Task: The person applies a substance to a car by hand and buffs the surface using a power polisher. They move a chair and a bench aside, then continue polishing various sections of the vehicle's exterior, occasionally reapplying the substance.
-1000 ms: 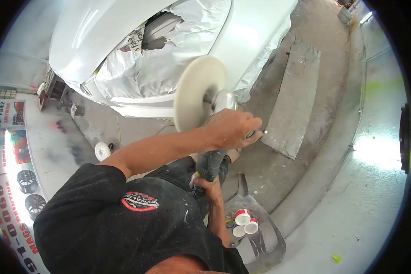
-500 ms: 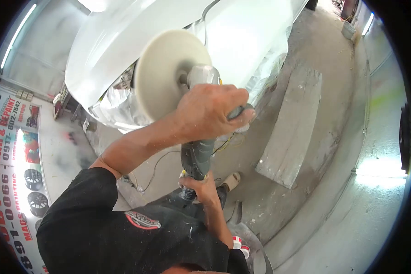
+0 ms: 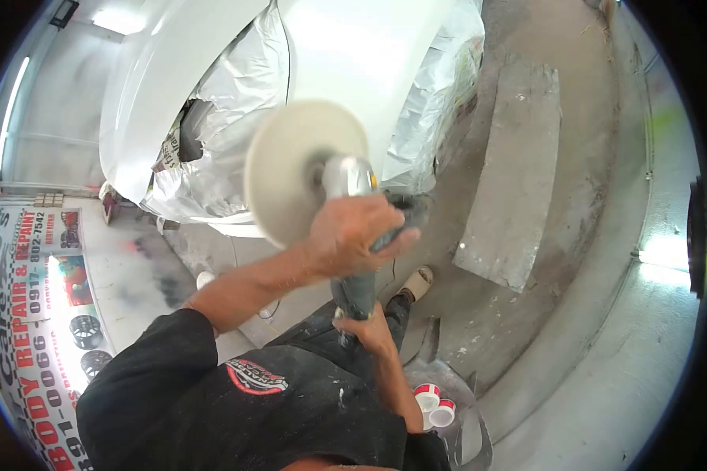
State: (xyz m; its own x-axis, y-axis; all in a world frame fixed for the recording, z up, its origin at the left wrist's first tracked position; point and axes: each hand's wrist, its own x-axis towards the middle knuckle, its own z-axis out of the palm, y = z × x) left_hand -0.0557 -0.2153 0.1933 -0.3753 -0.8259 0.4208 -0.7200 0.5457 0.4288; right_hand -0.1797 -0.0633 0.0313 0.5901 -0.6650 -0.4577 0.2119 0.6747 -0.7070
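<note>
An electric polisher [image 3: 353, 292] with a large round off-white buffing pad [image 3: 284, 174] is held up in front of my body. My left hand [image 3: 357, 234] wraps around the dark front handle beside its silver head [image 3: 348, 174]. Lower down, my right hand [image 3: 367, 326] grips the rear of the tool's body near my waist. The pad faces left and overlaps the white car body [image 3: 338, 47] in this view. Silvery masking film [image 3: 247, 78] covers an opening in the car's front, with some printed paper [image 3: 167, 149] showing at its edge.
A long grey board [image 3: 514, 173] lies on the dusty floor to the right. White-and-red cups [image 3: 441, 414] stand on a surface close by my right arm. A printed banner [image 3: 31, 314] hangs at the left; a pale wall [image 3: 597, 377] curves along the right.
The polisher and both hands sit lower in view. More masking film on the car shows above the pad, and the cups have come further into view.
</note>
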